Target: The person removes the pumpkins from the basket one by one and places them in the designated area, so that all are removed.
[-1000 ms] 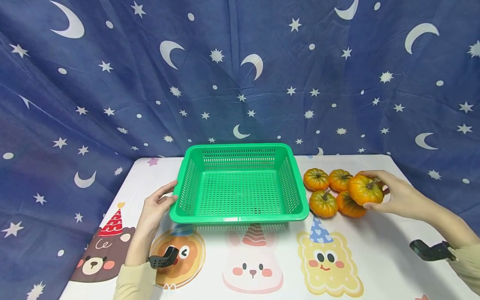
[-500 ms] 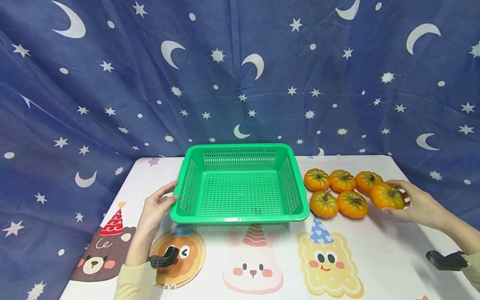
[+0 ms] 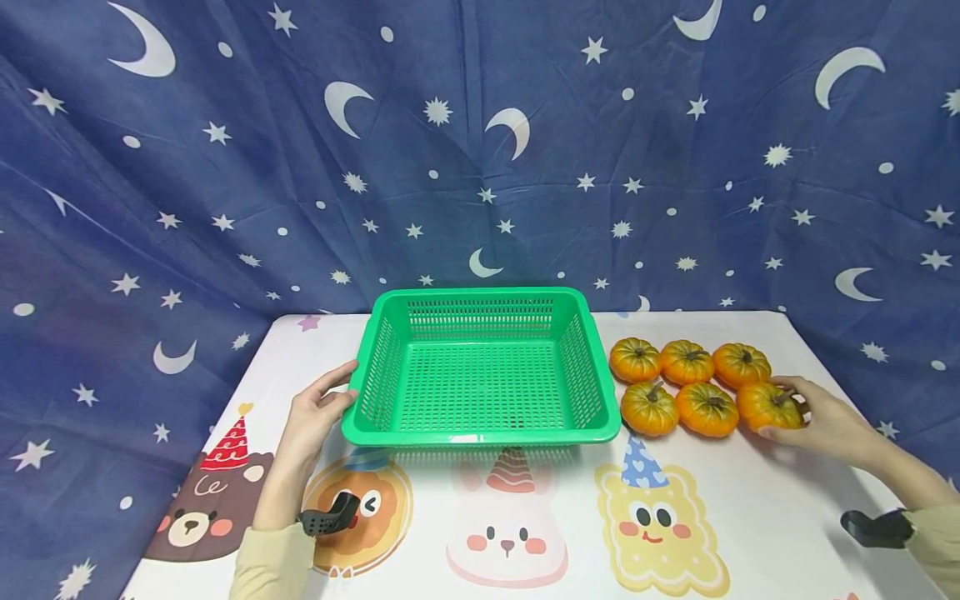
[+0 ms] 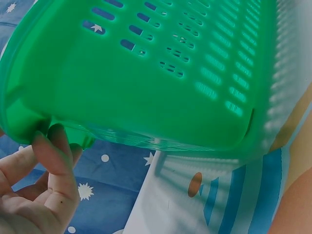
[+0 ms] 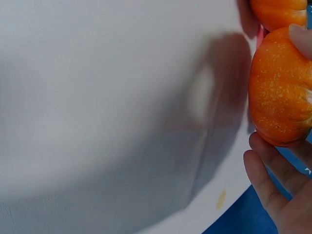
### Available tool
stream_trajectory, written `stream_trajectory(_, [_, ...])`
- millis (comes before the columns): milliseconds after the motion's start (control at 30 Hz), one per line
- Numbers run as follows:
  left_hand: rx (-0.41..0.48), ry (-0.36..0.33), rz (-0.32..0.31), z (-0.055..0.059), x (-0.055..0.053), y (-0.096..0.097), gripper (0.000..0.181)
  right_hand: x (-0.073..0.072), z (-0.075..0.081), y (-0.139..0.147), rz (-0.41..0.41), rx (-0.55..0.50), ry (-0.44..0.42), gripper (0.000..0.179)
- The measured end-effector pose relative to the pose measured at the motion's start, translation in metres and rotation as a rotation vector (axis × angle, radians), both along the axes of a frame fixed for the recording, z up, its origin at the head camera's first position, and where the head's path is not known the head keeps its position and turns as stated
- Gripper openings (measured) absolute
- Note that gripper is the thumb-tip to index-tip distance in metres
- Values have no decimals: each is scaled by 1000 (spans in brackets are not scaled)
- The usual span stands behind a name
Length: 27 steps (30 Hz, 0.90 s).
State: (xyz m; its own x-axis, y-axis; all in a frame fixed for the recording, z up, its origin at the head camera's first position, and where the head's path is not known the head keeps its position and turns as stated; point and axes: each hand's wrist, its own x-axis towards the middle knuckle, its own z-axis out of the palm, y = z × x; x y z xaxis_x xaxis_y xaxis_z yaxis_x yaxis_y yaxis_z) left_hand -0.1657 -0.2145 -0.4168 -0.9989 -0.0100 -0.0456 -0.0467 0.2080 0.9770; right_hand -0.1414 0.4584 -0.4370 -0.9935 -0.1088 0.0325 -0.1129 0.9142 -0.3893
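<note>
A green plastic basket (image 3: 480, 437) with slotted walls stands mid-table, nothing inside it. At its left side my left hand (image 3: 318, 408) holds the rim; in the left wrist view the fingertips (image 4: 57, 139) curl at the rim's edge. My right hand (image 3: 825, 421) grips a small orange pumpkin (image 3: 765, 407) from its right side, the thumb on the near side. This pumpkin sits at the front right end of two short rows, close beside another pumpkin (image 3: 707, 408). From the right wrist, the gripped pumpkin (image 5: 280, 92) shows its ribbed, speckled side between thumb and fingers.
More pumpkins lie right of the basket: one at the front left (image 3: 649, 408), and a back row of three, including its right-hand one (image 3: 741, 364). Behind the table hangs a blue curtain (image 3: 450, 167) with moons and stars. Cartoon prints mark the white tablecloth (image 3: 585, 533).
My right hand has carried its pumpkin rightward from above the other pumpkins, then down to the end of the front row. My left hand has stayed at the basket's rim.
</note>
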Motion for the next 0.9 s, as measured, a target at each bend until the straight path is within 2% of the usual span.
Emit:
stream_trajectory(67, [-1,0,0,0,0,0,47,0,-2,0,-4,0,-28,82])
stream_trajectory(533, [-6,6,-8,-1,-2,3,47,7,-9,1,-67,9,-64,83])
stream_trajectory(900, [-16,-3,-3,1,-1,2,46,9,-14,0,-79,-70,-75,88])
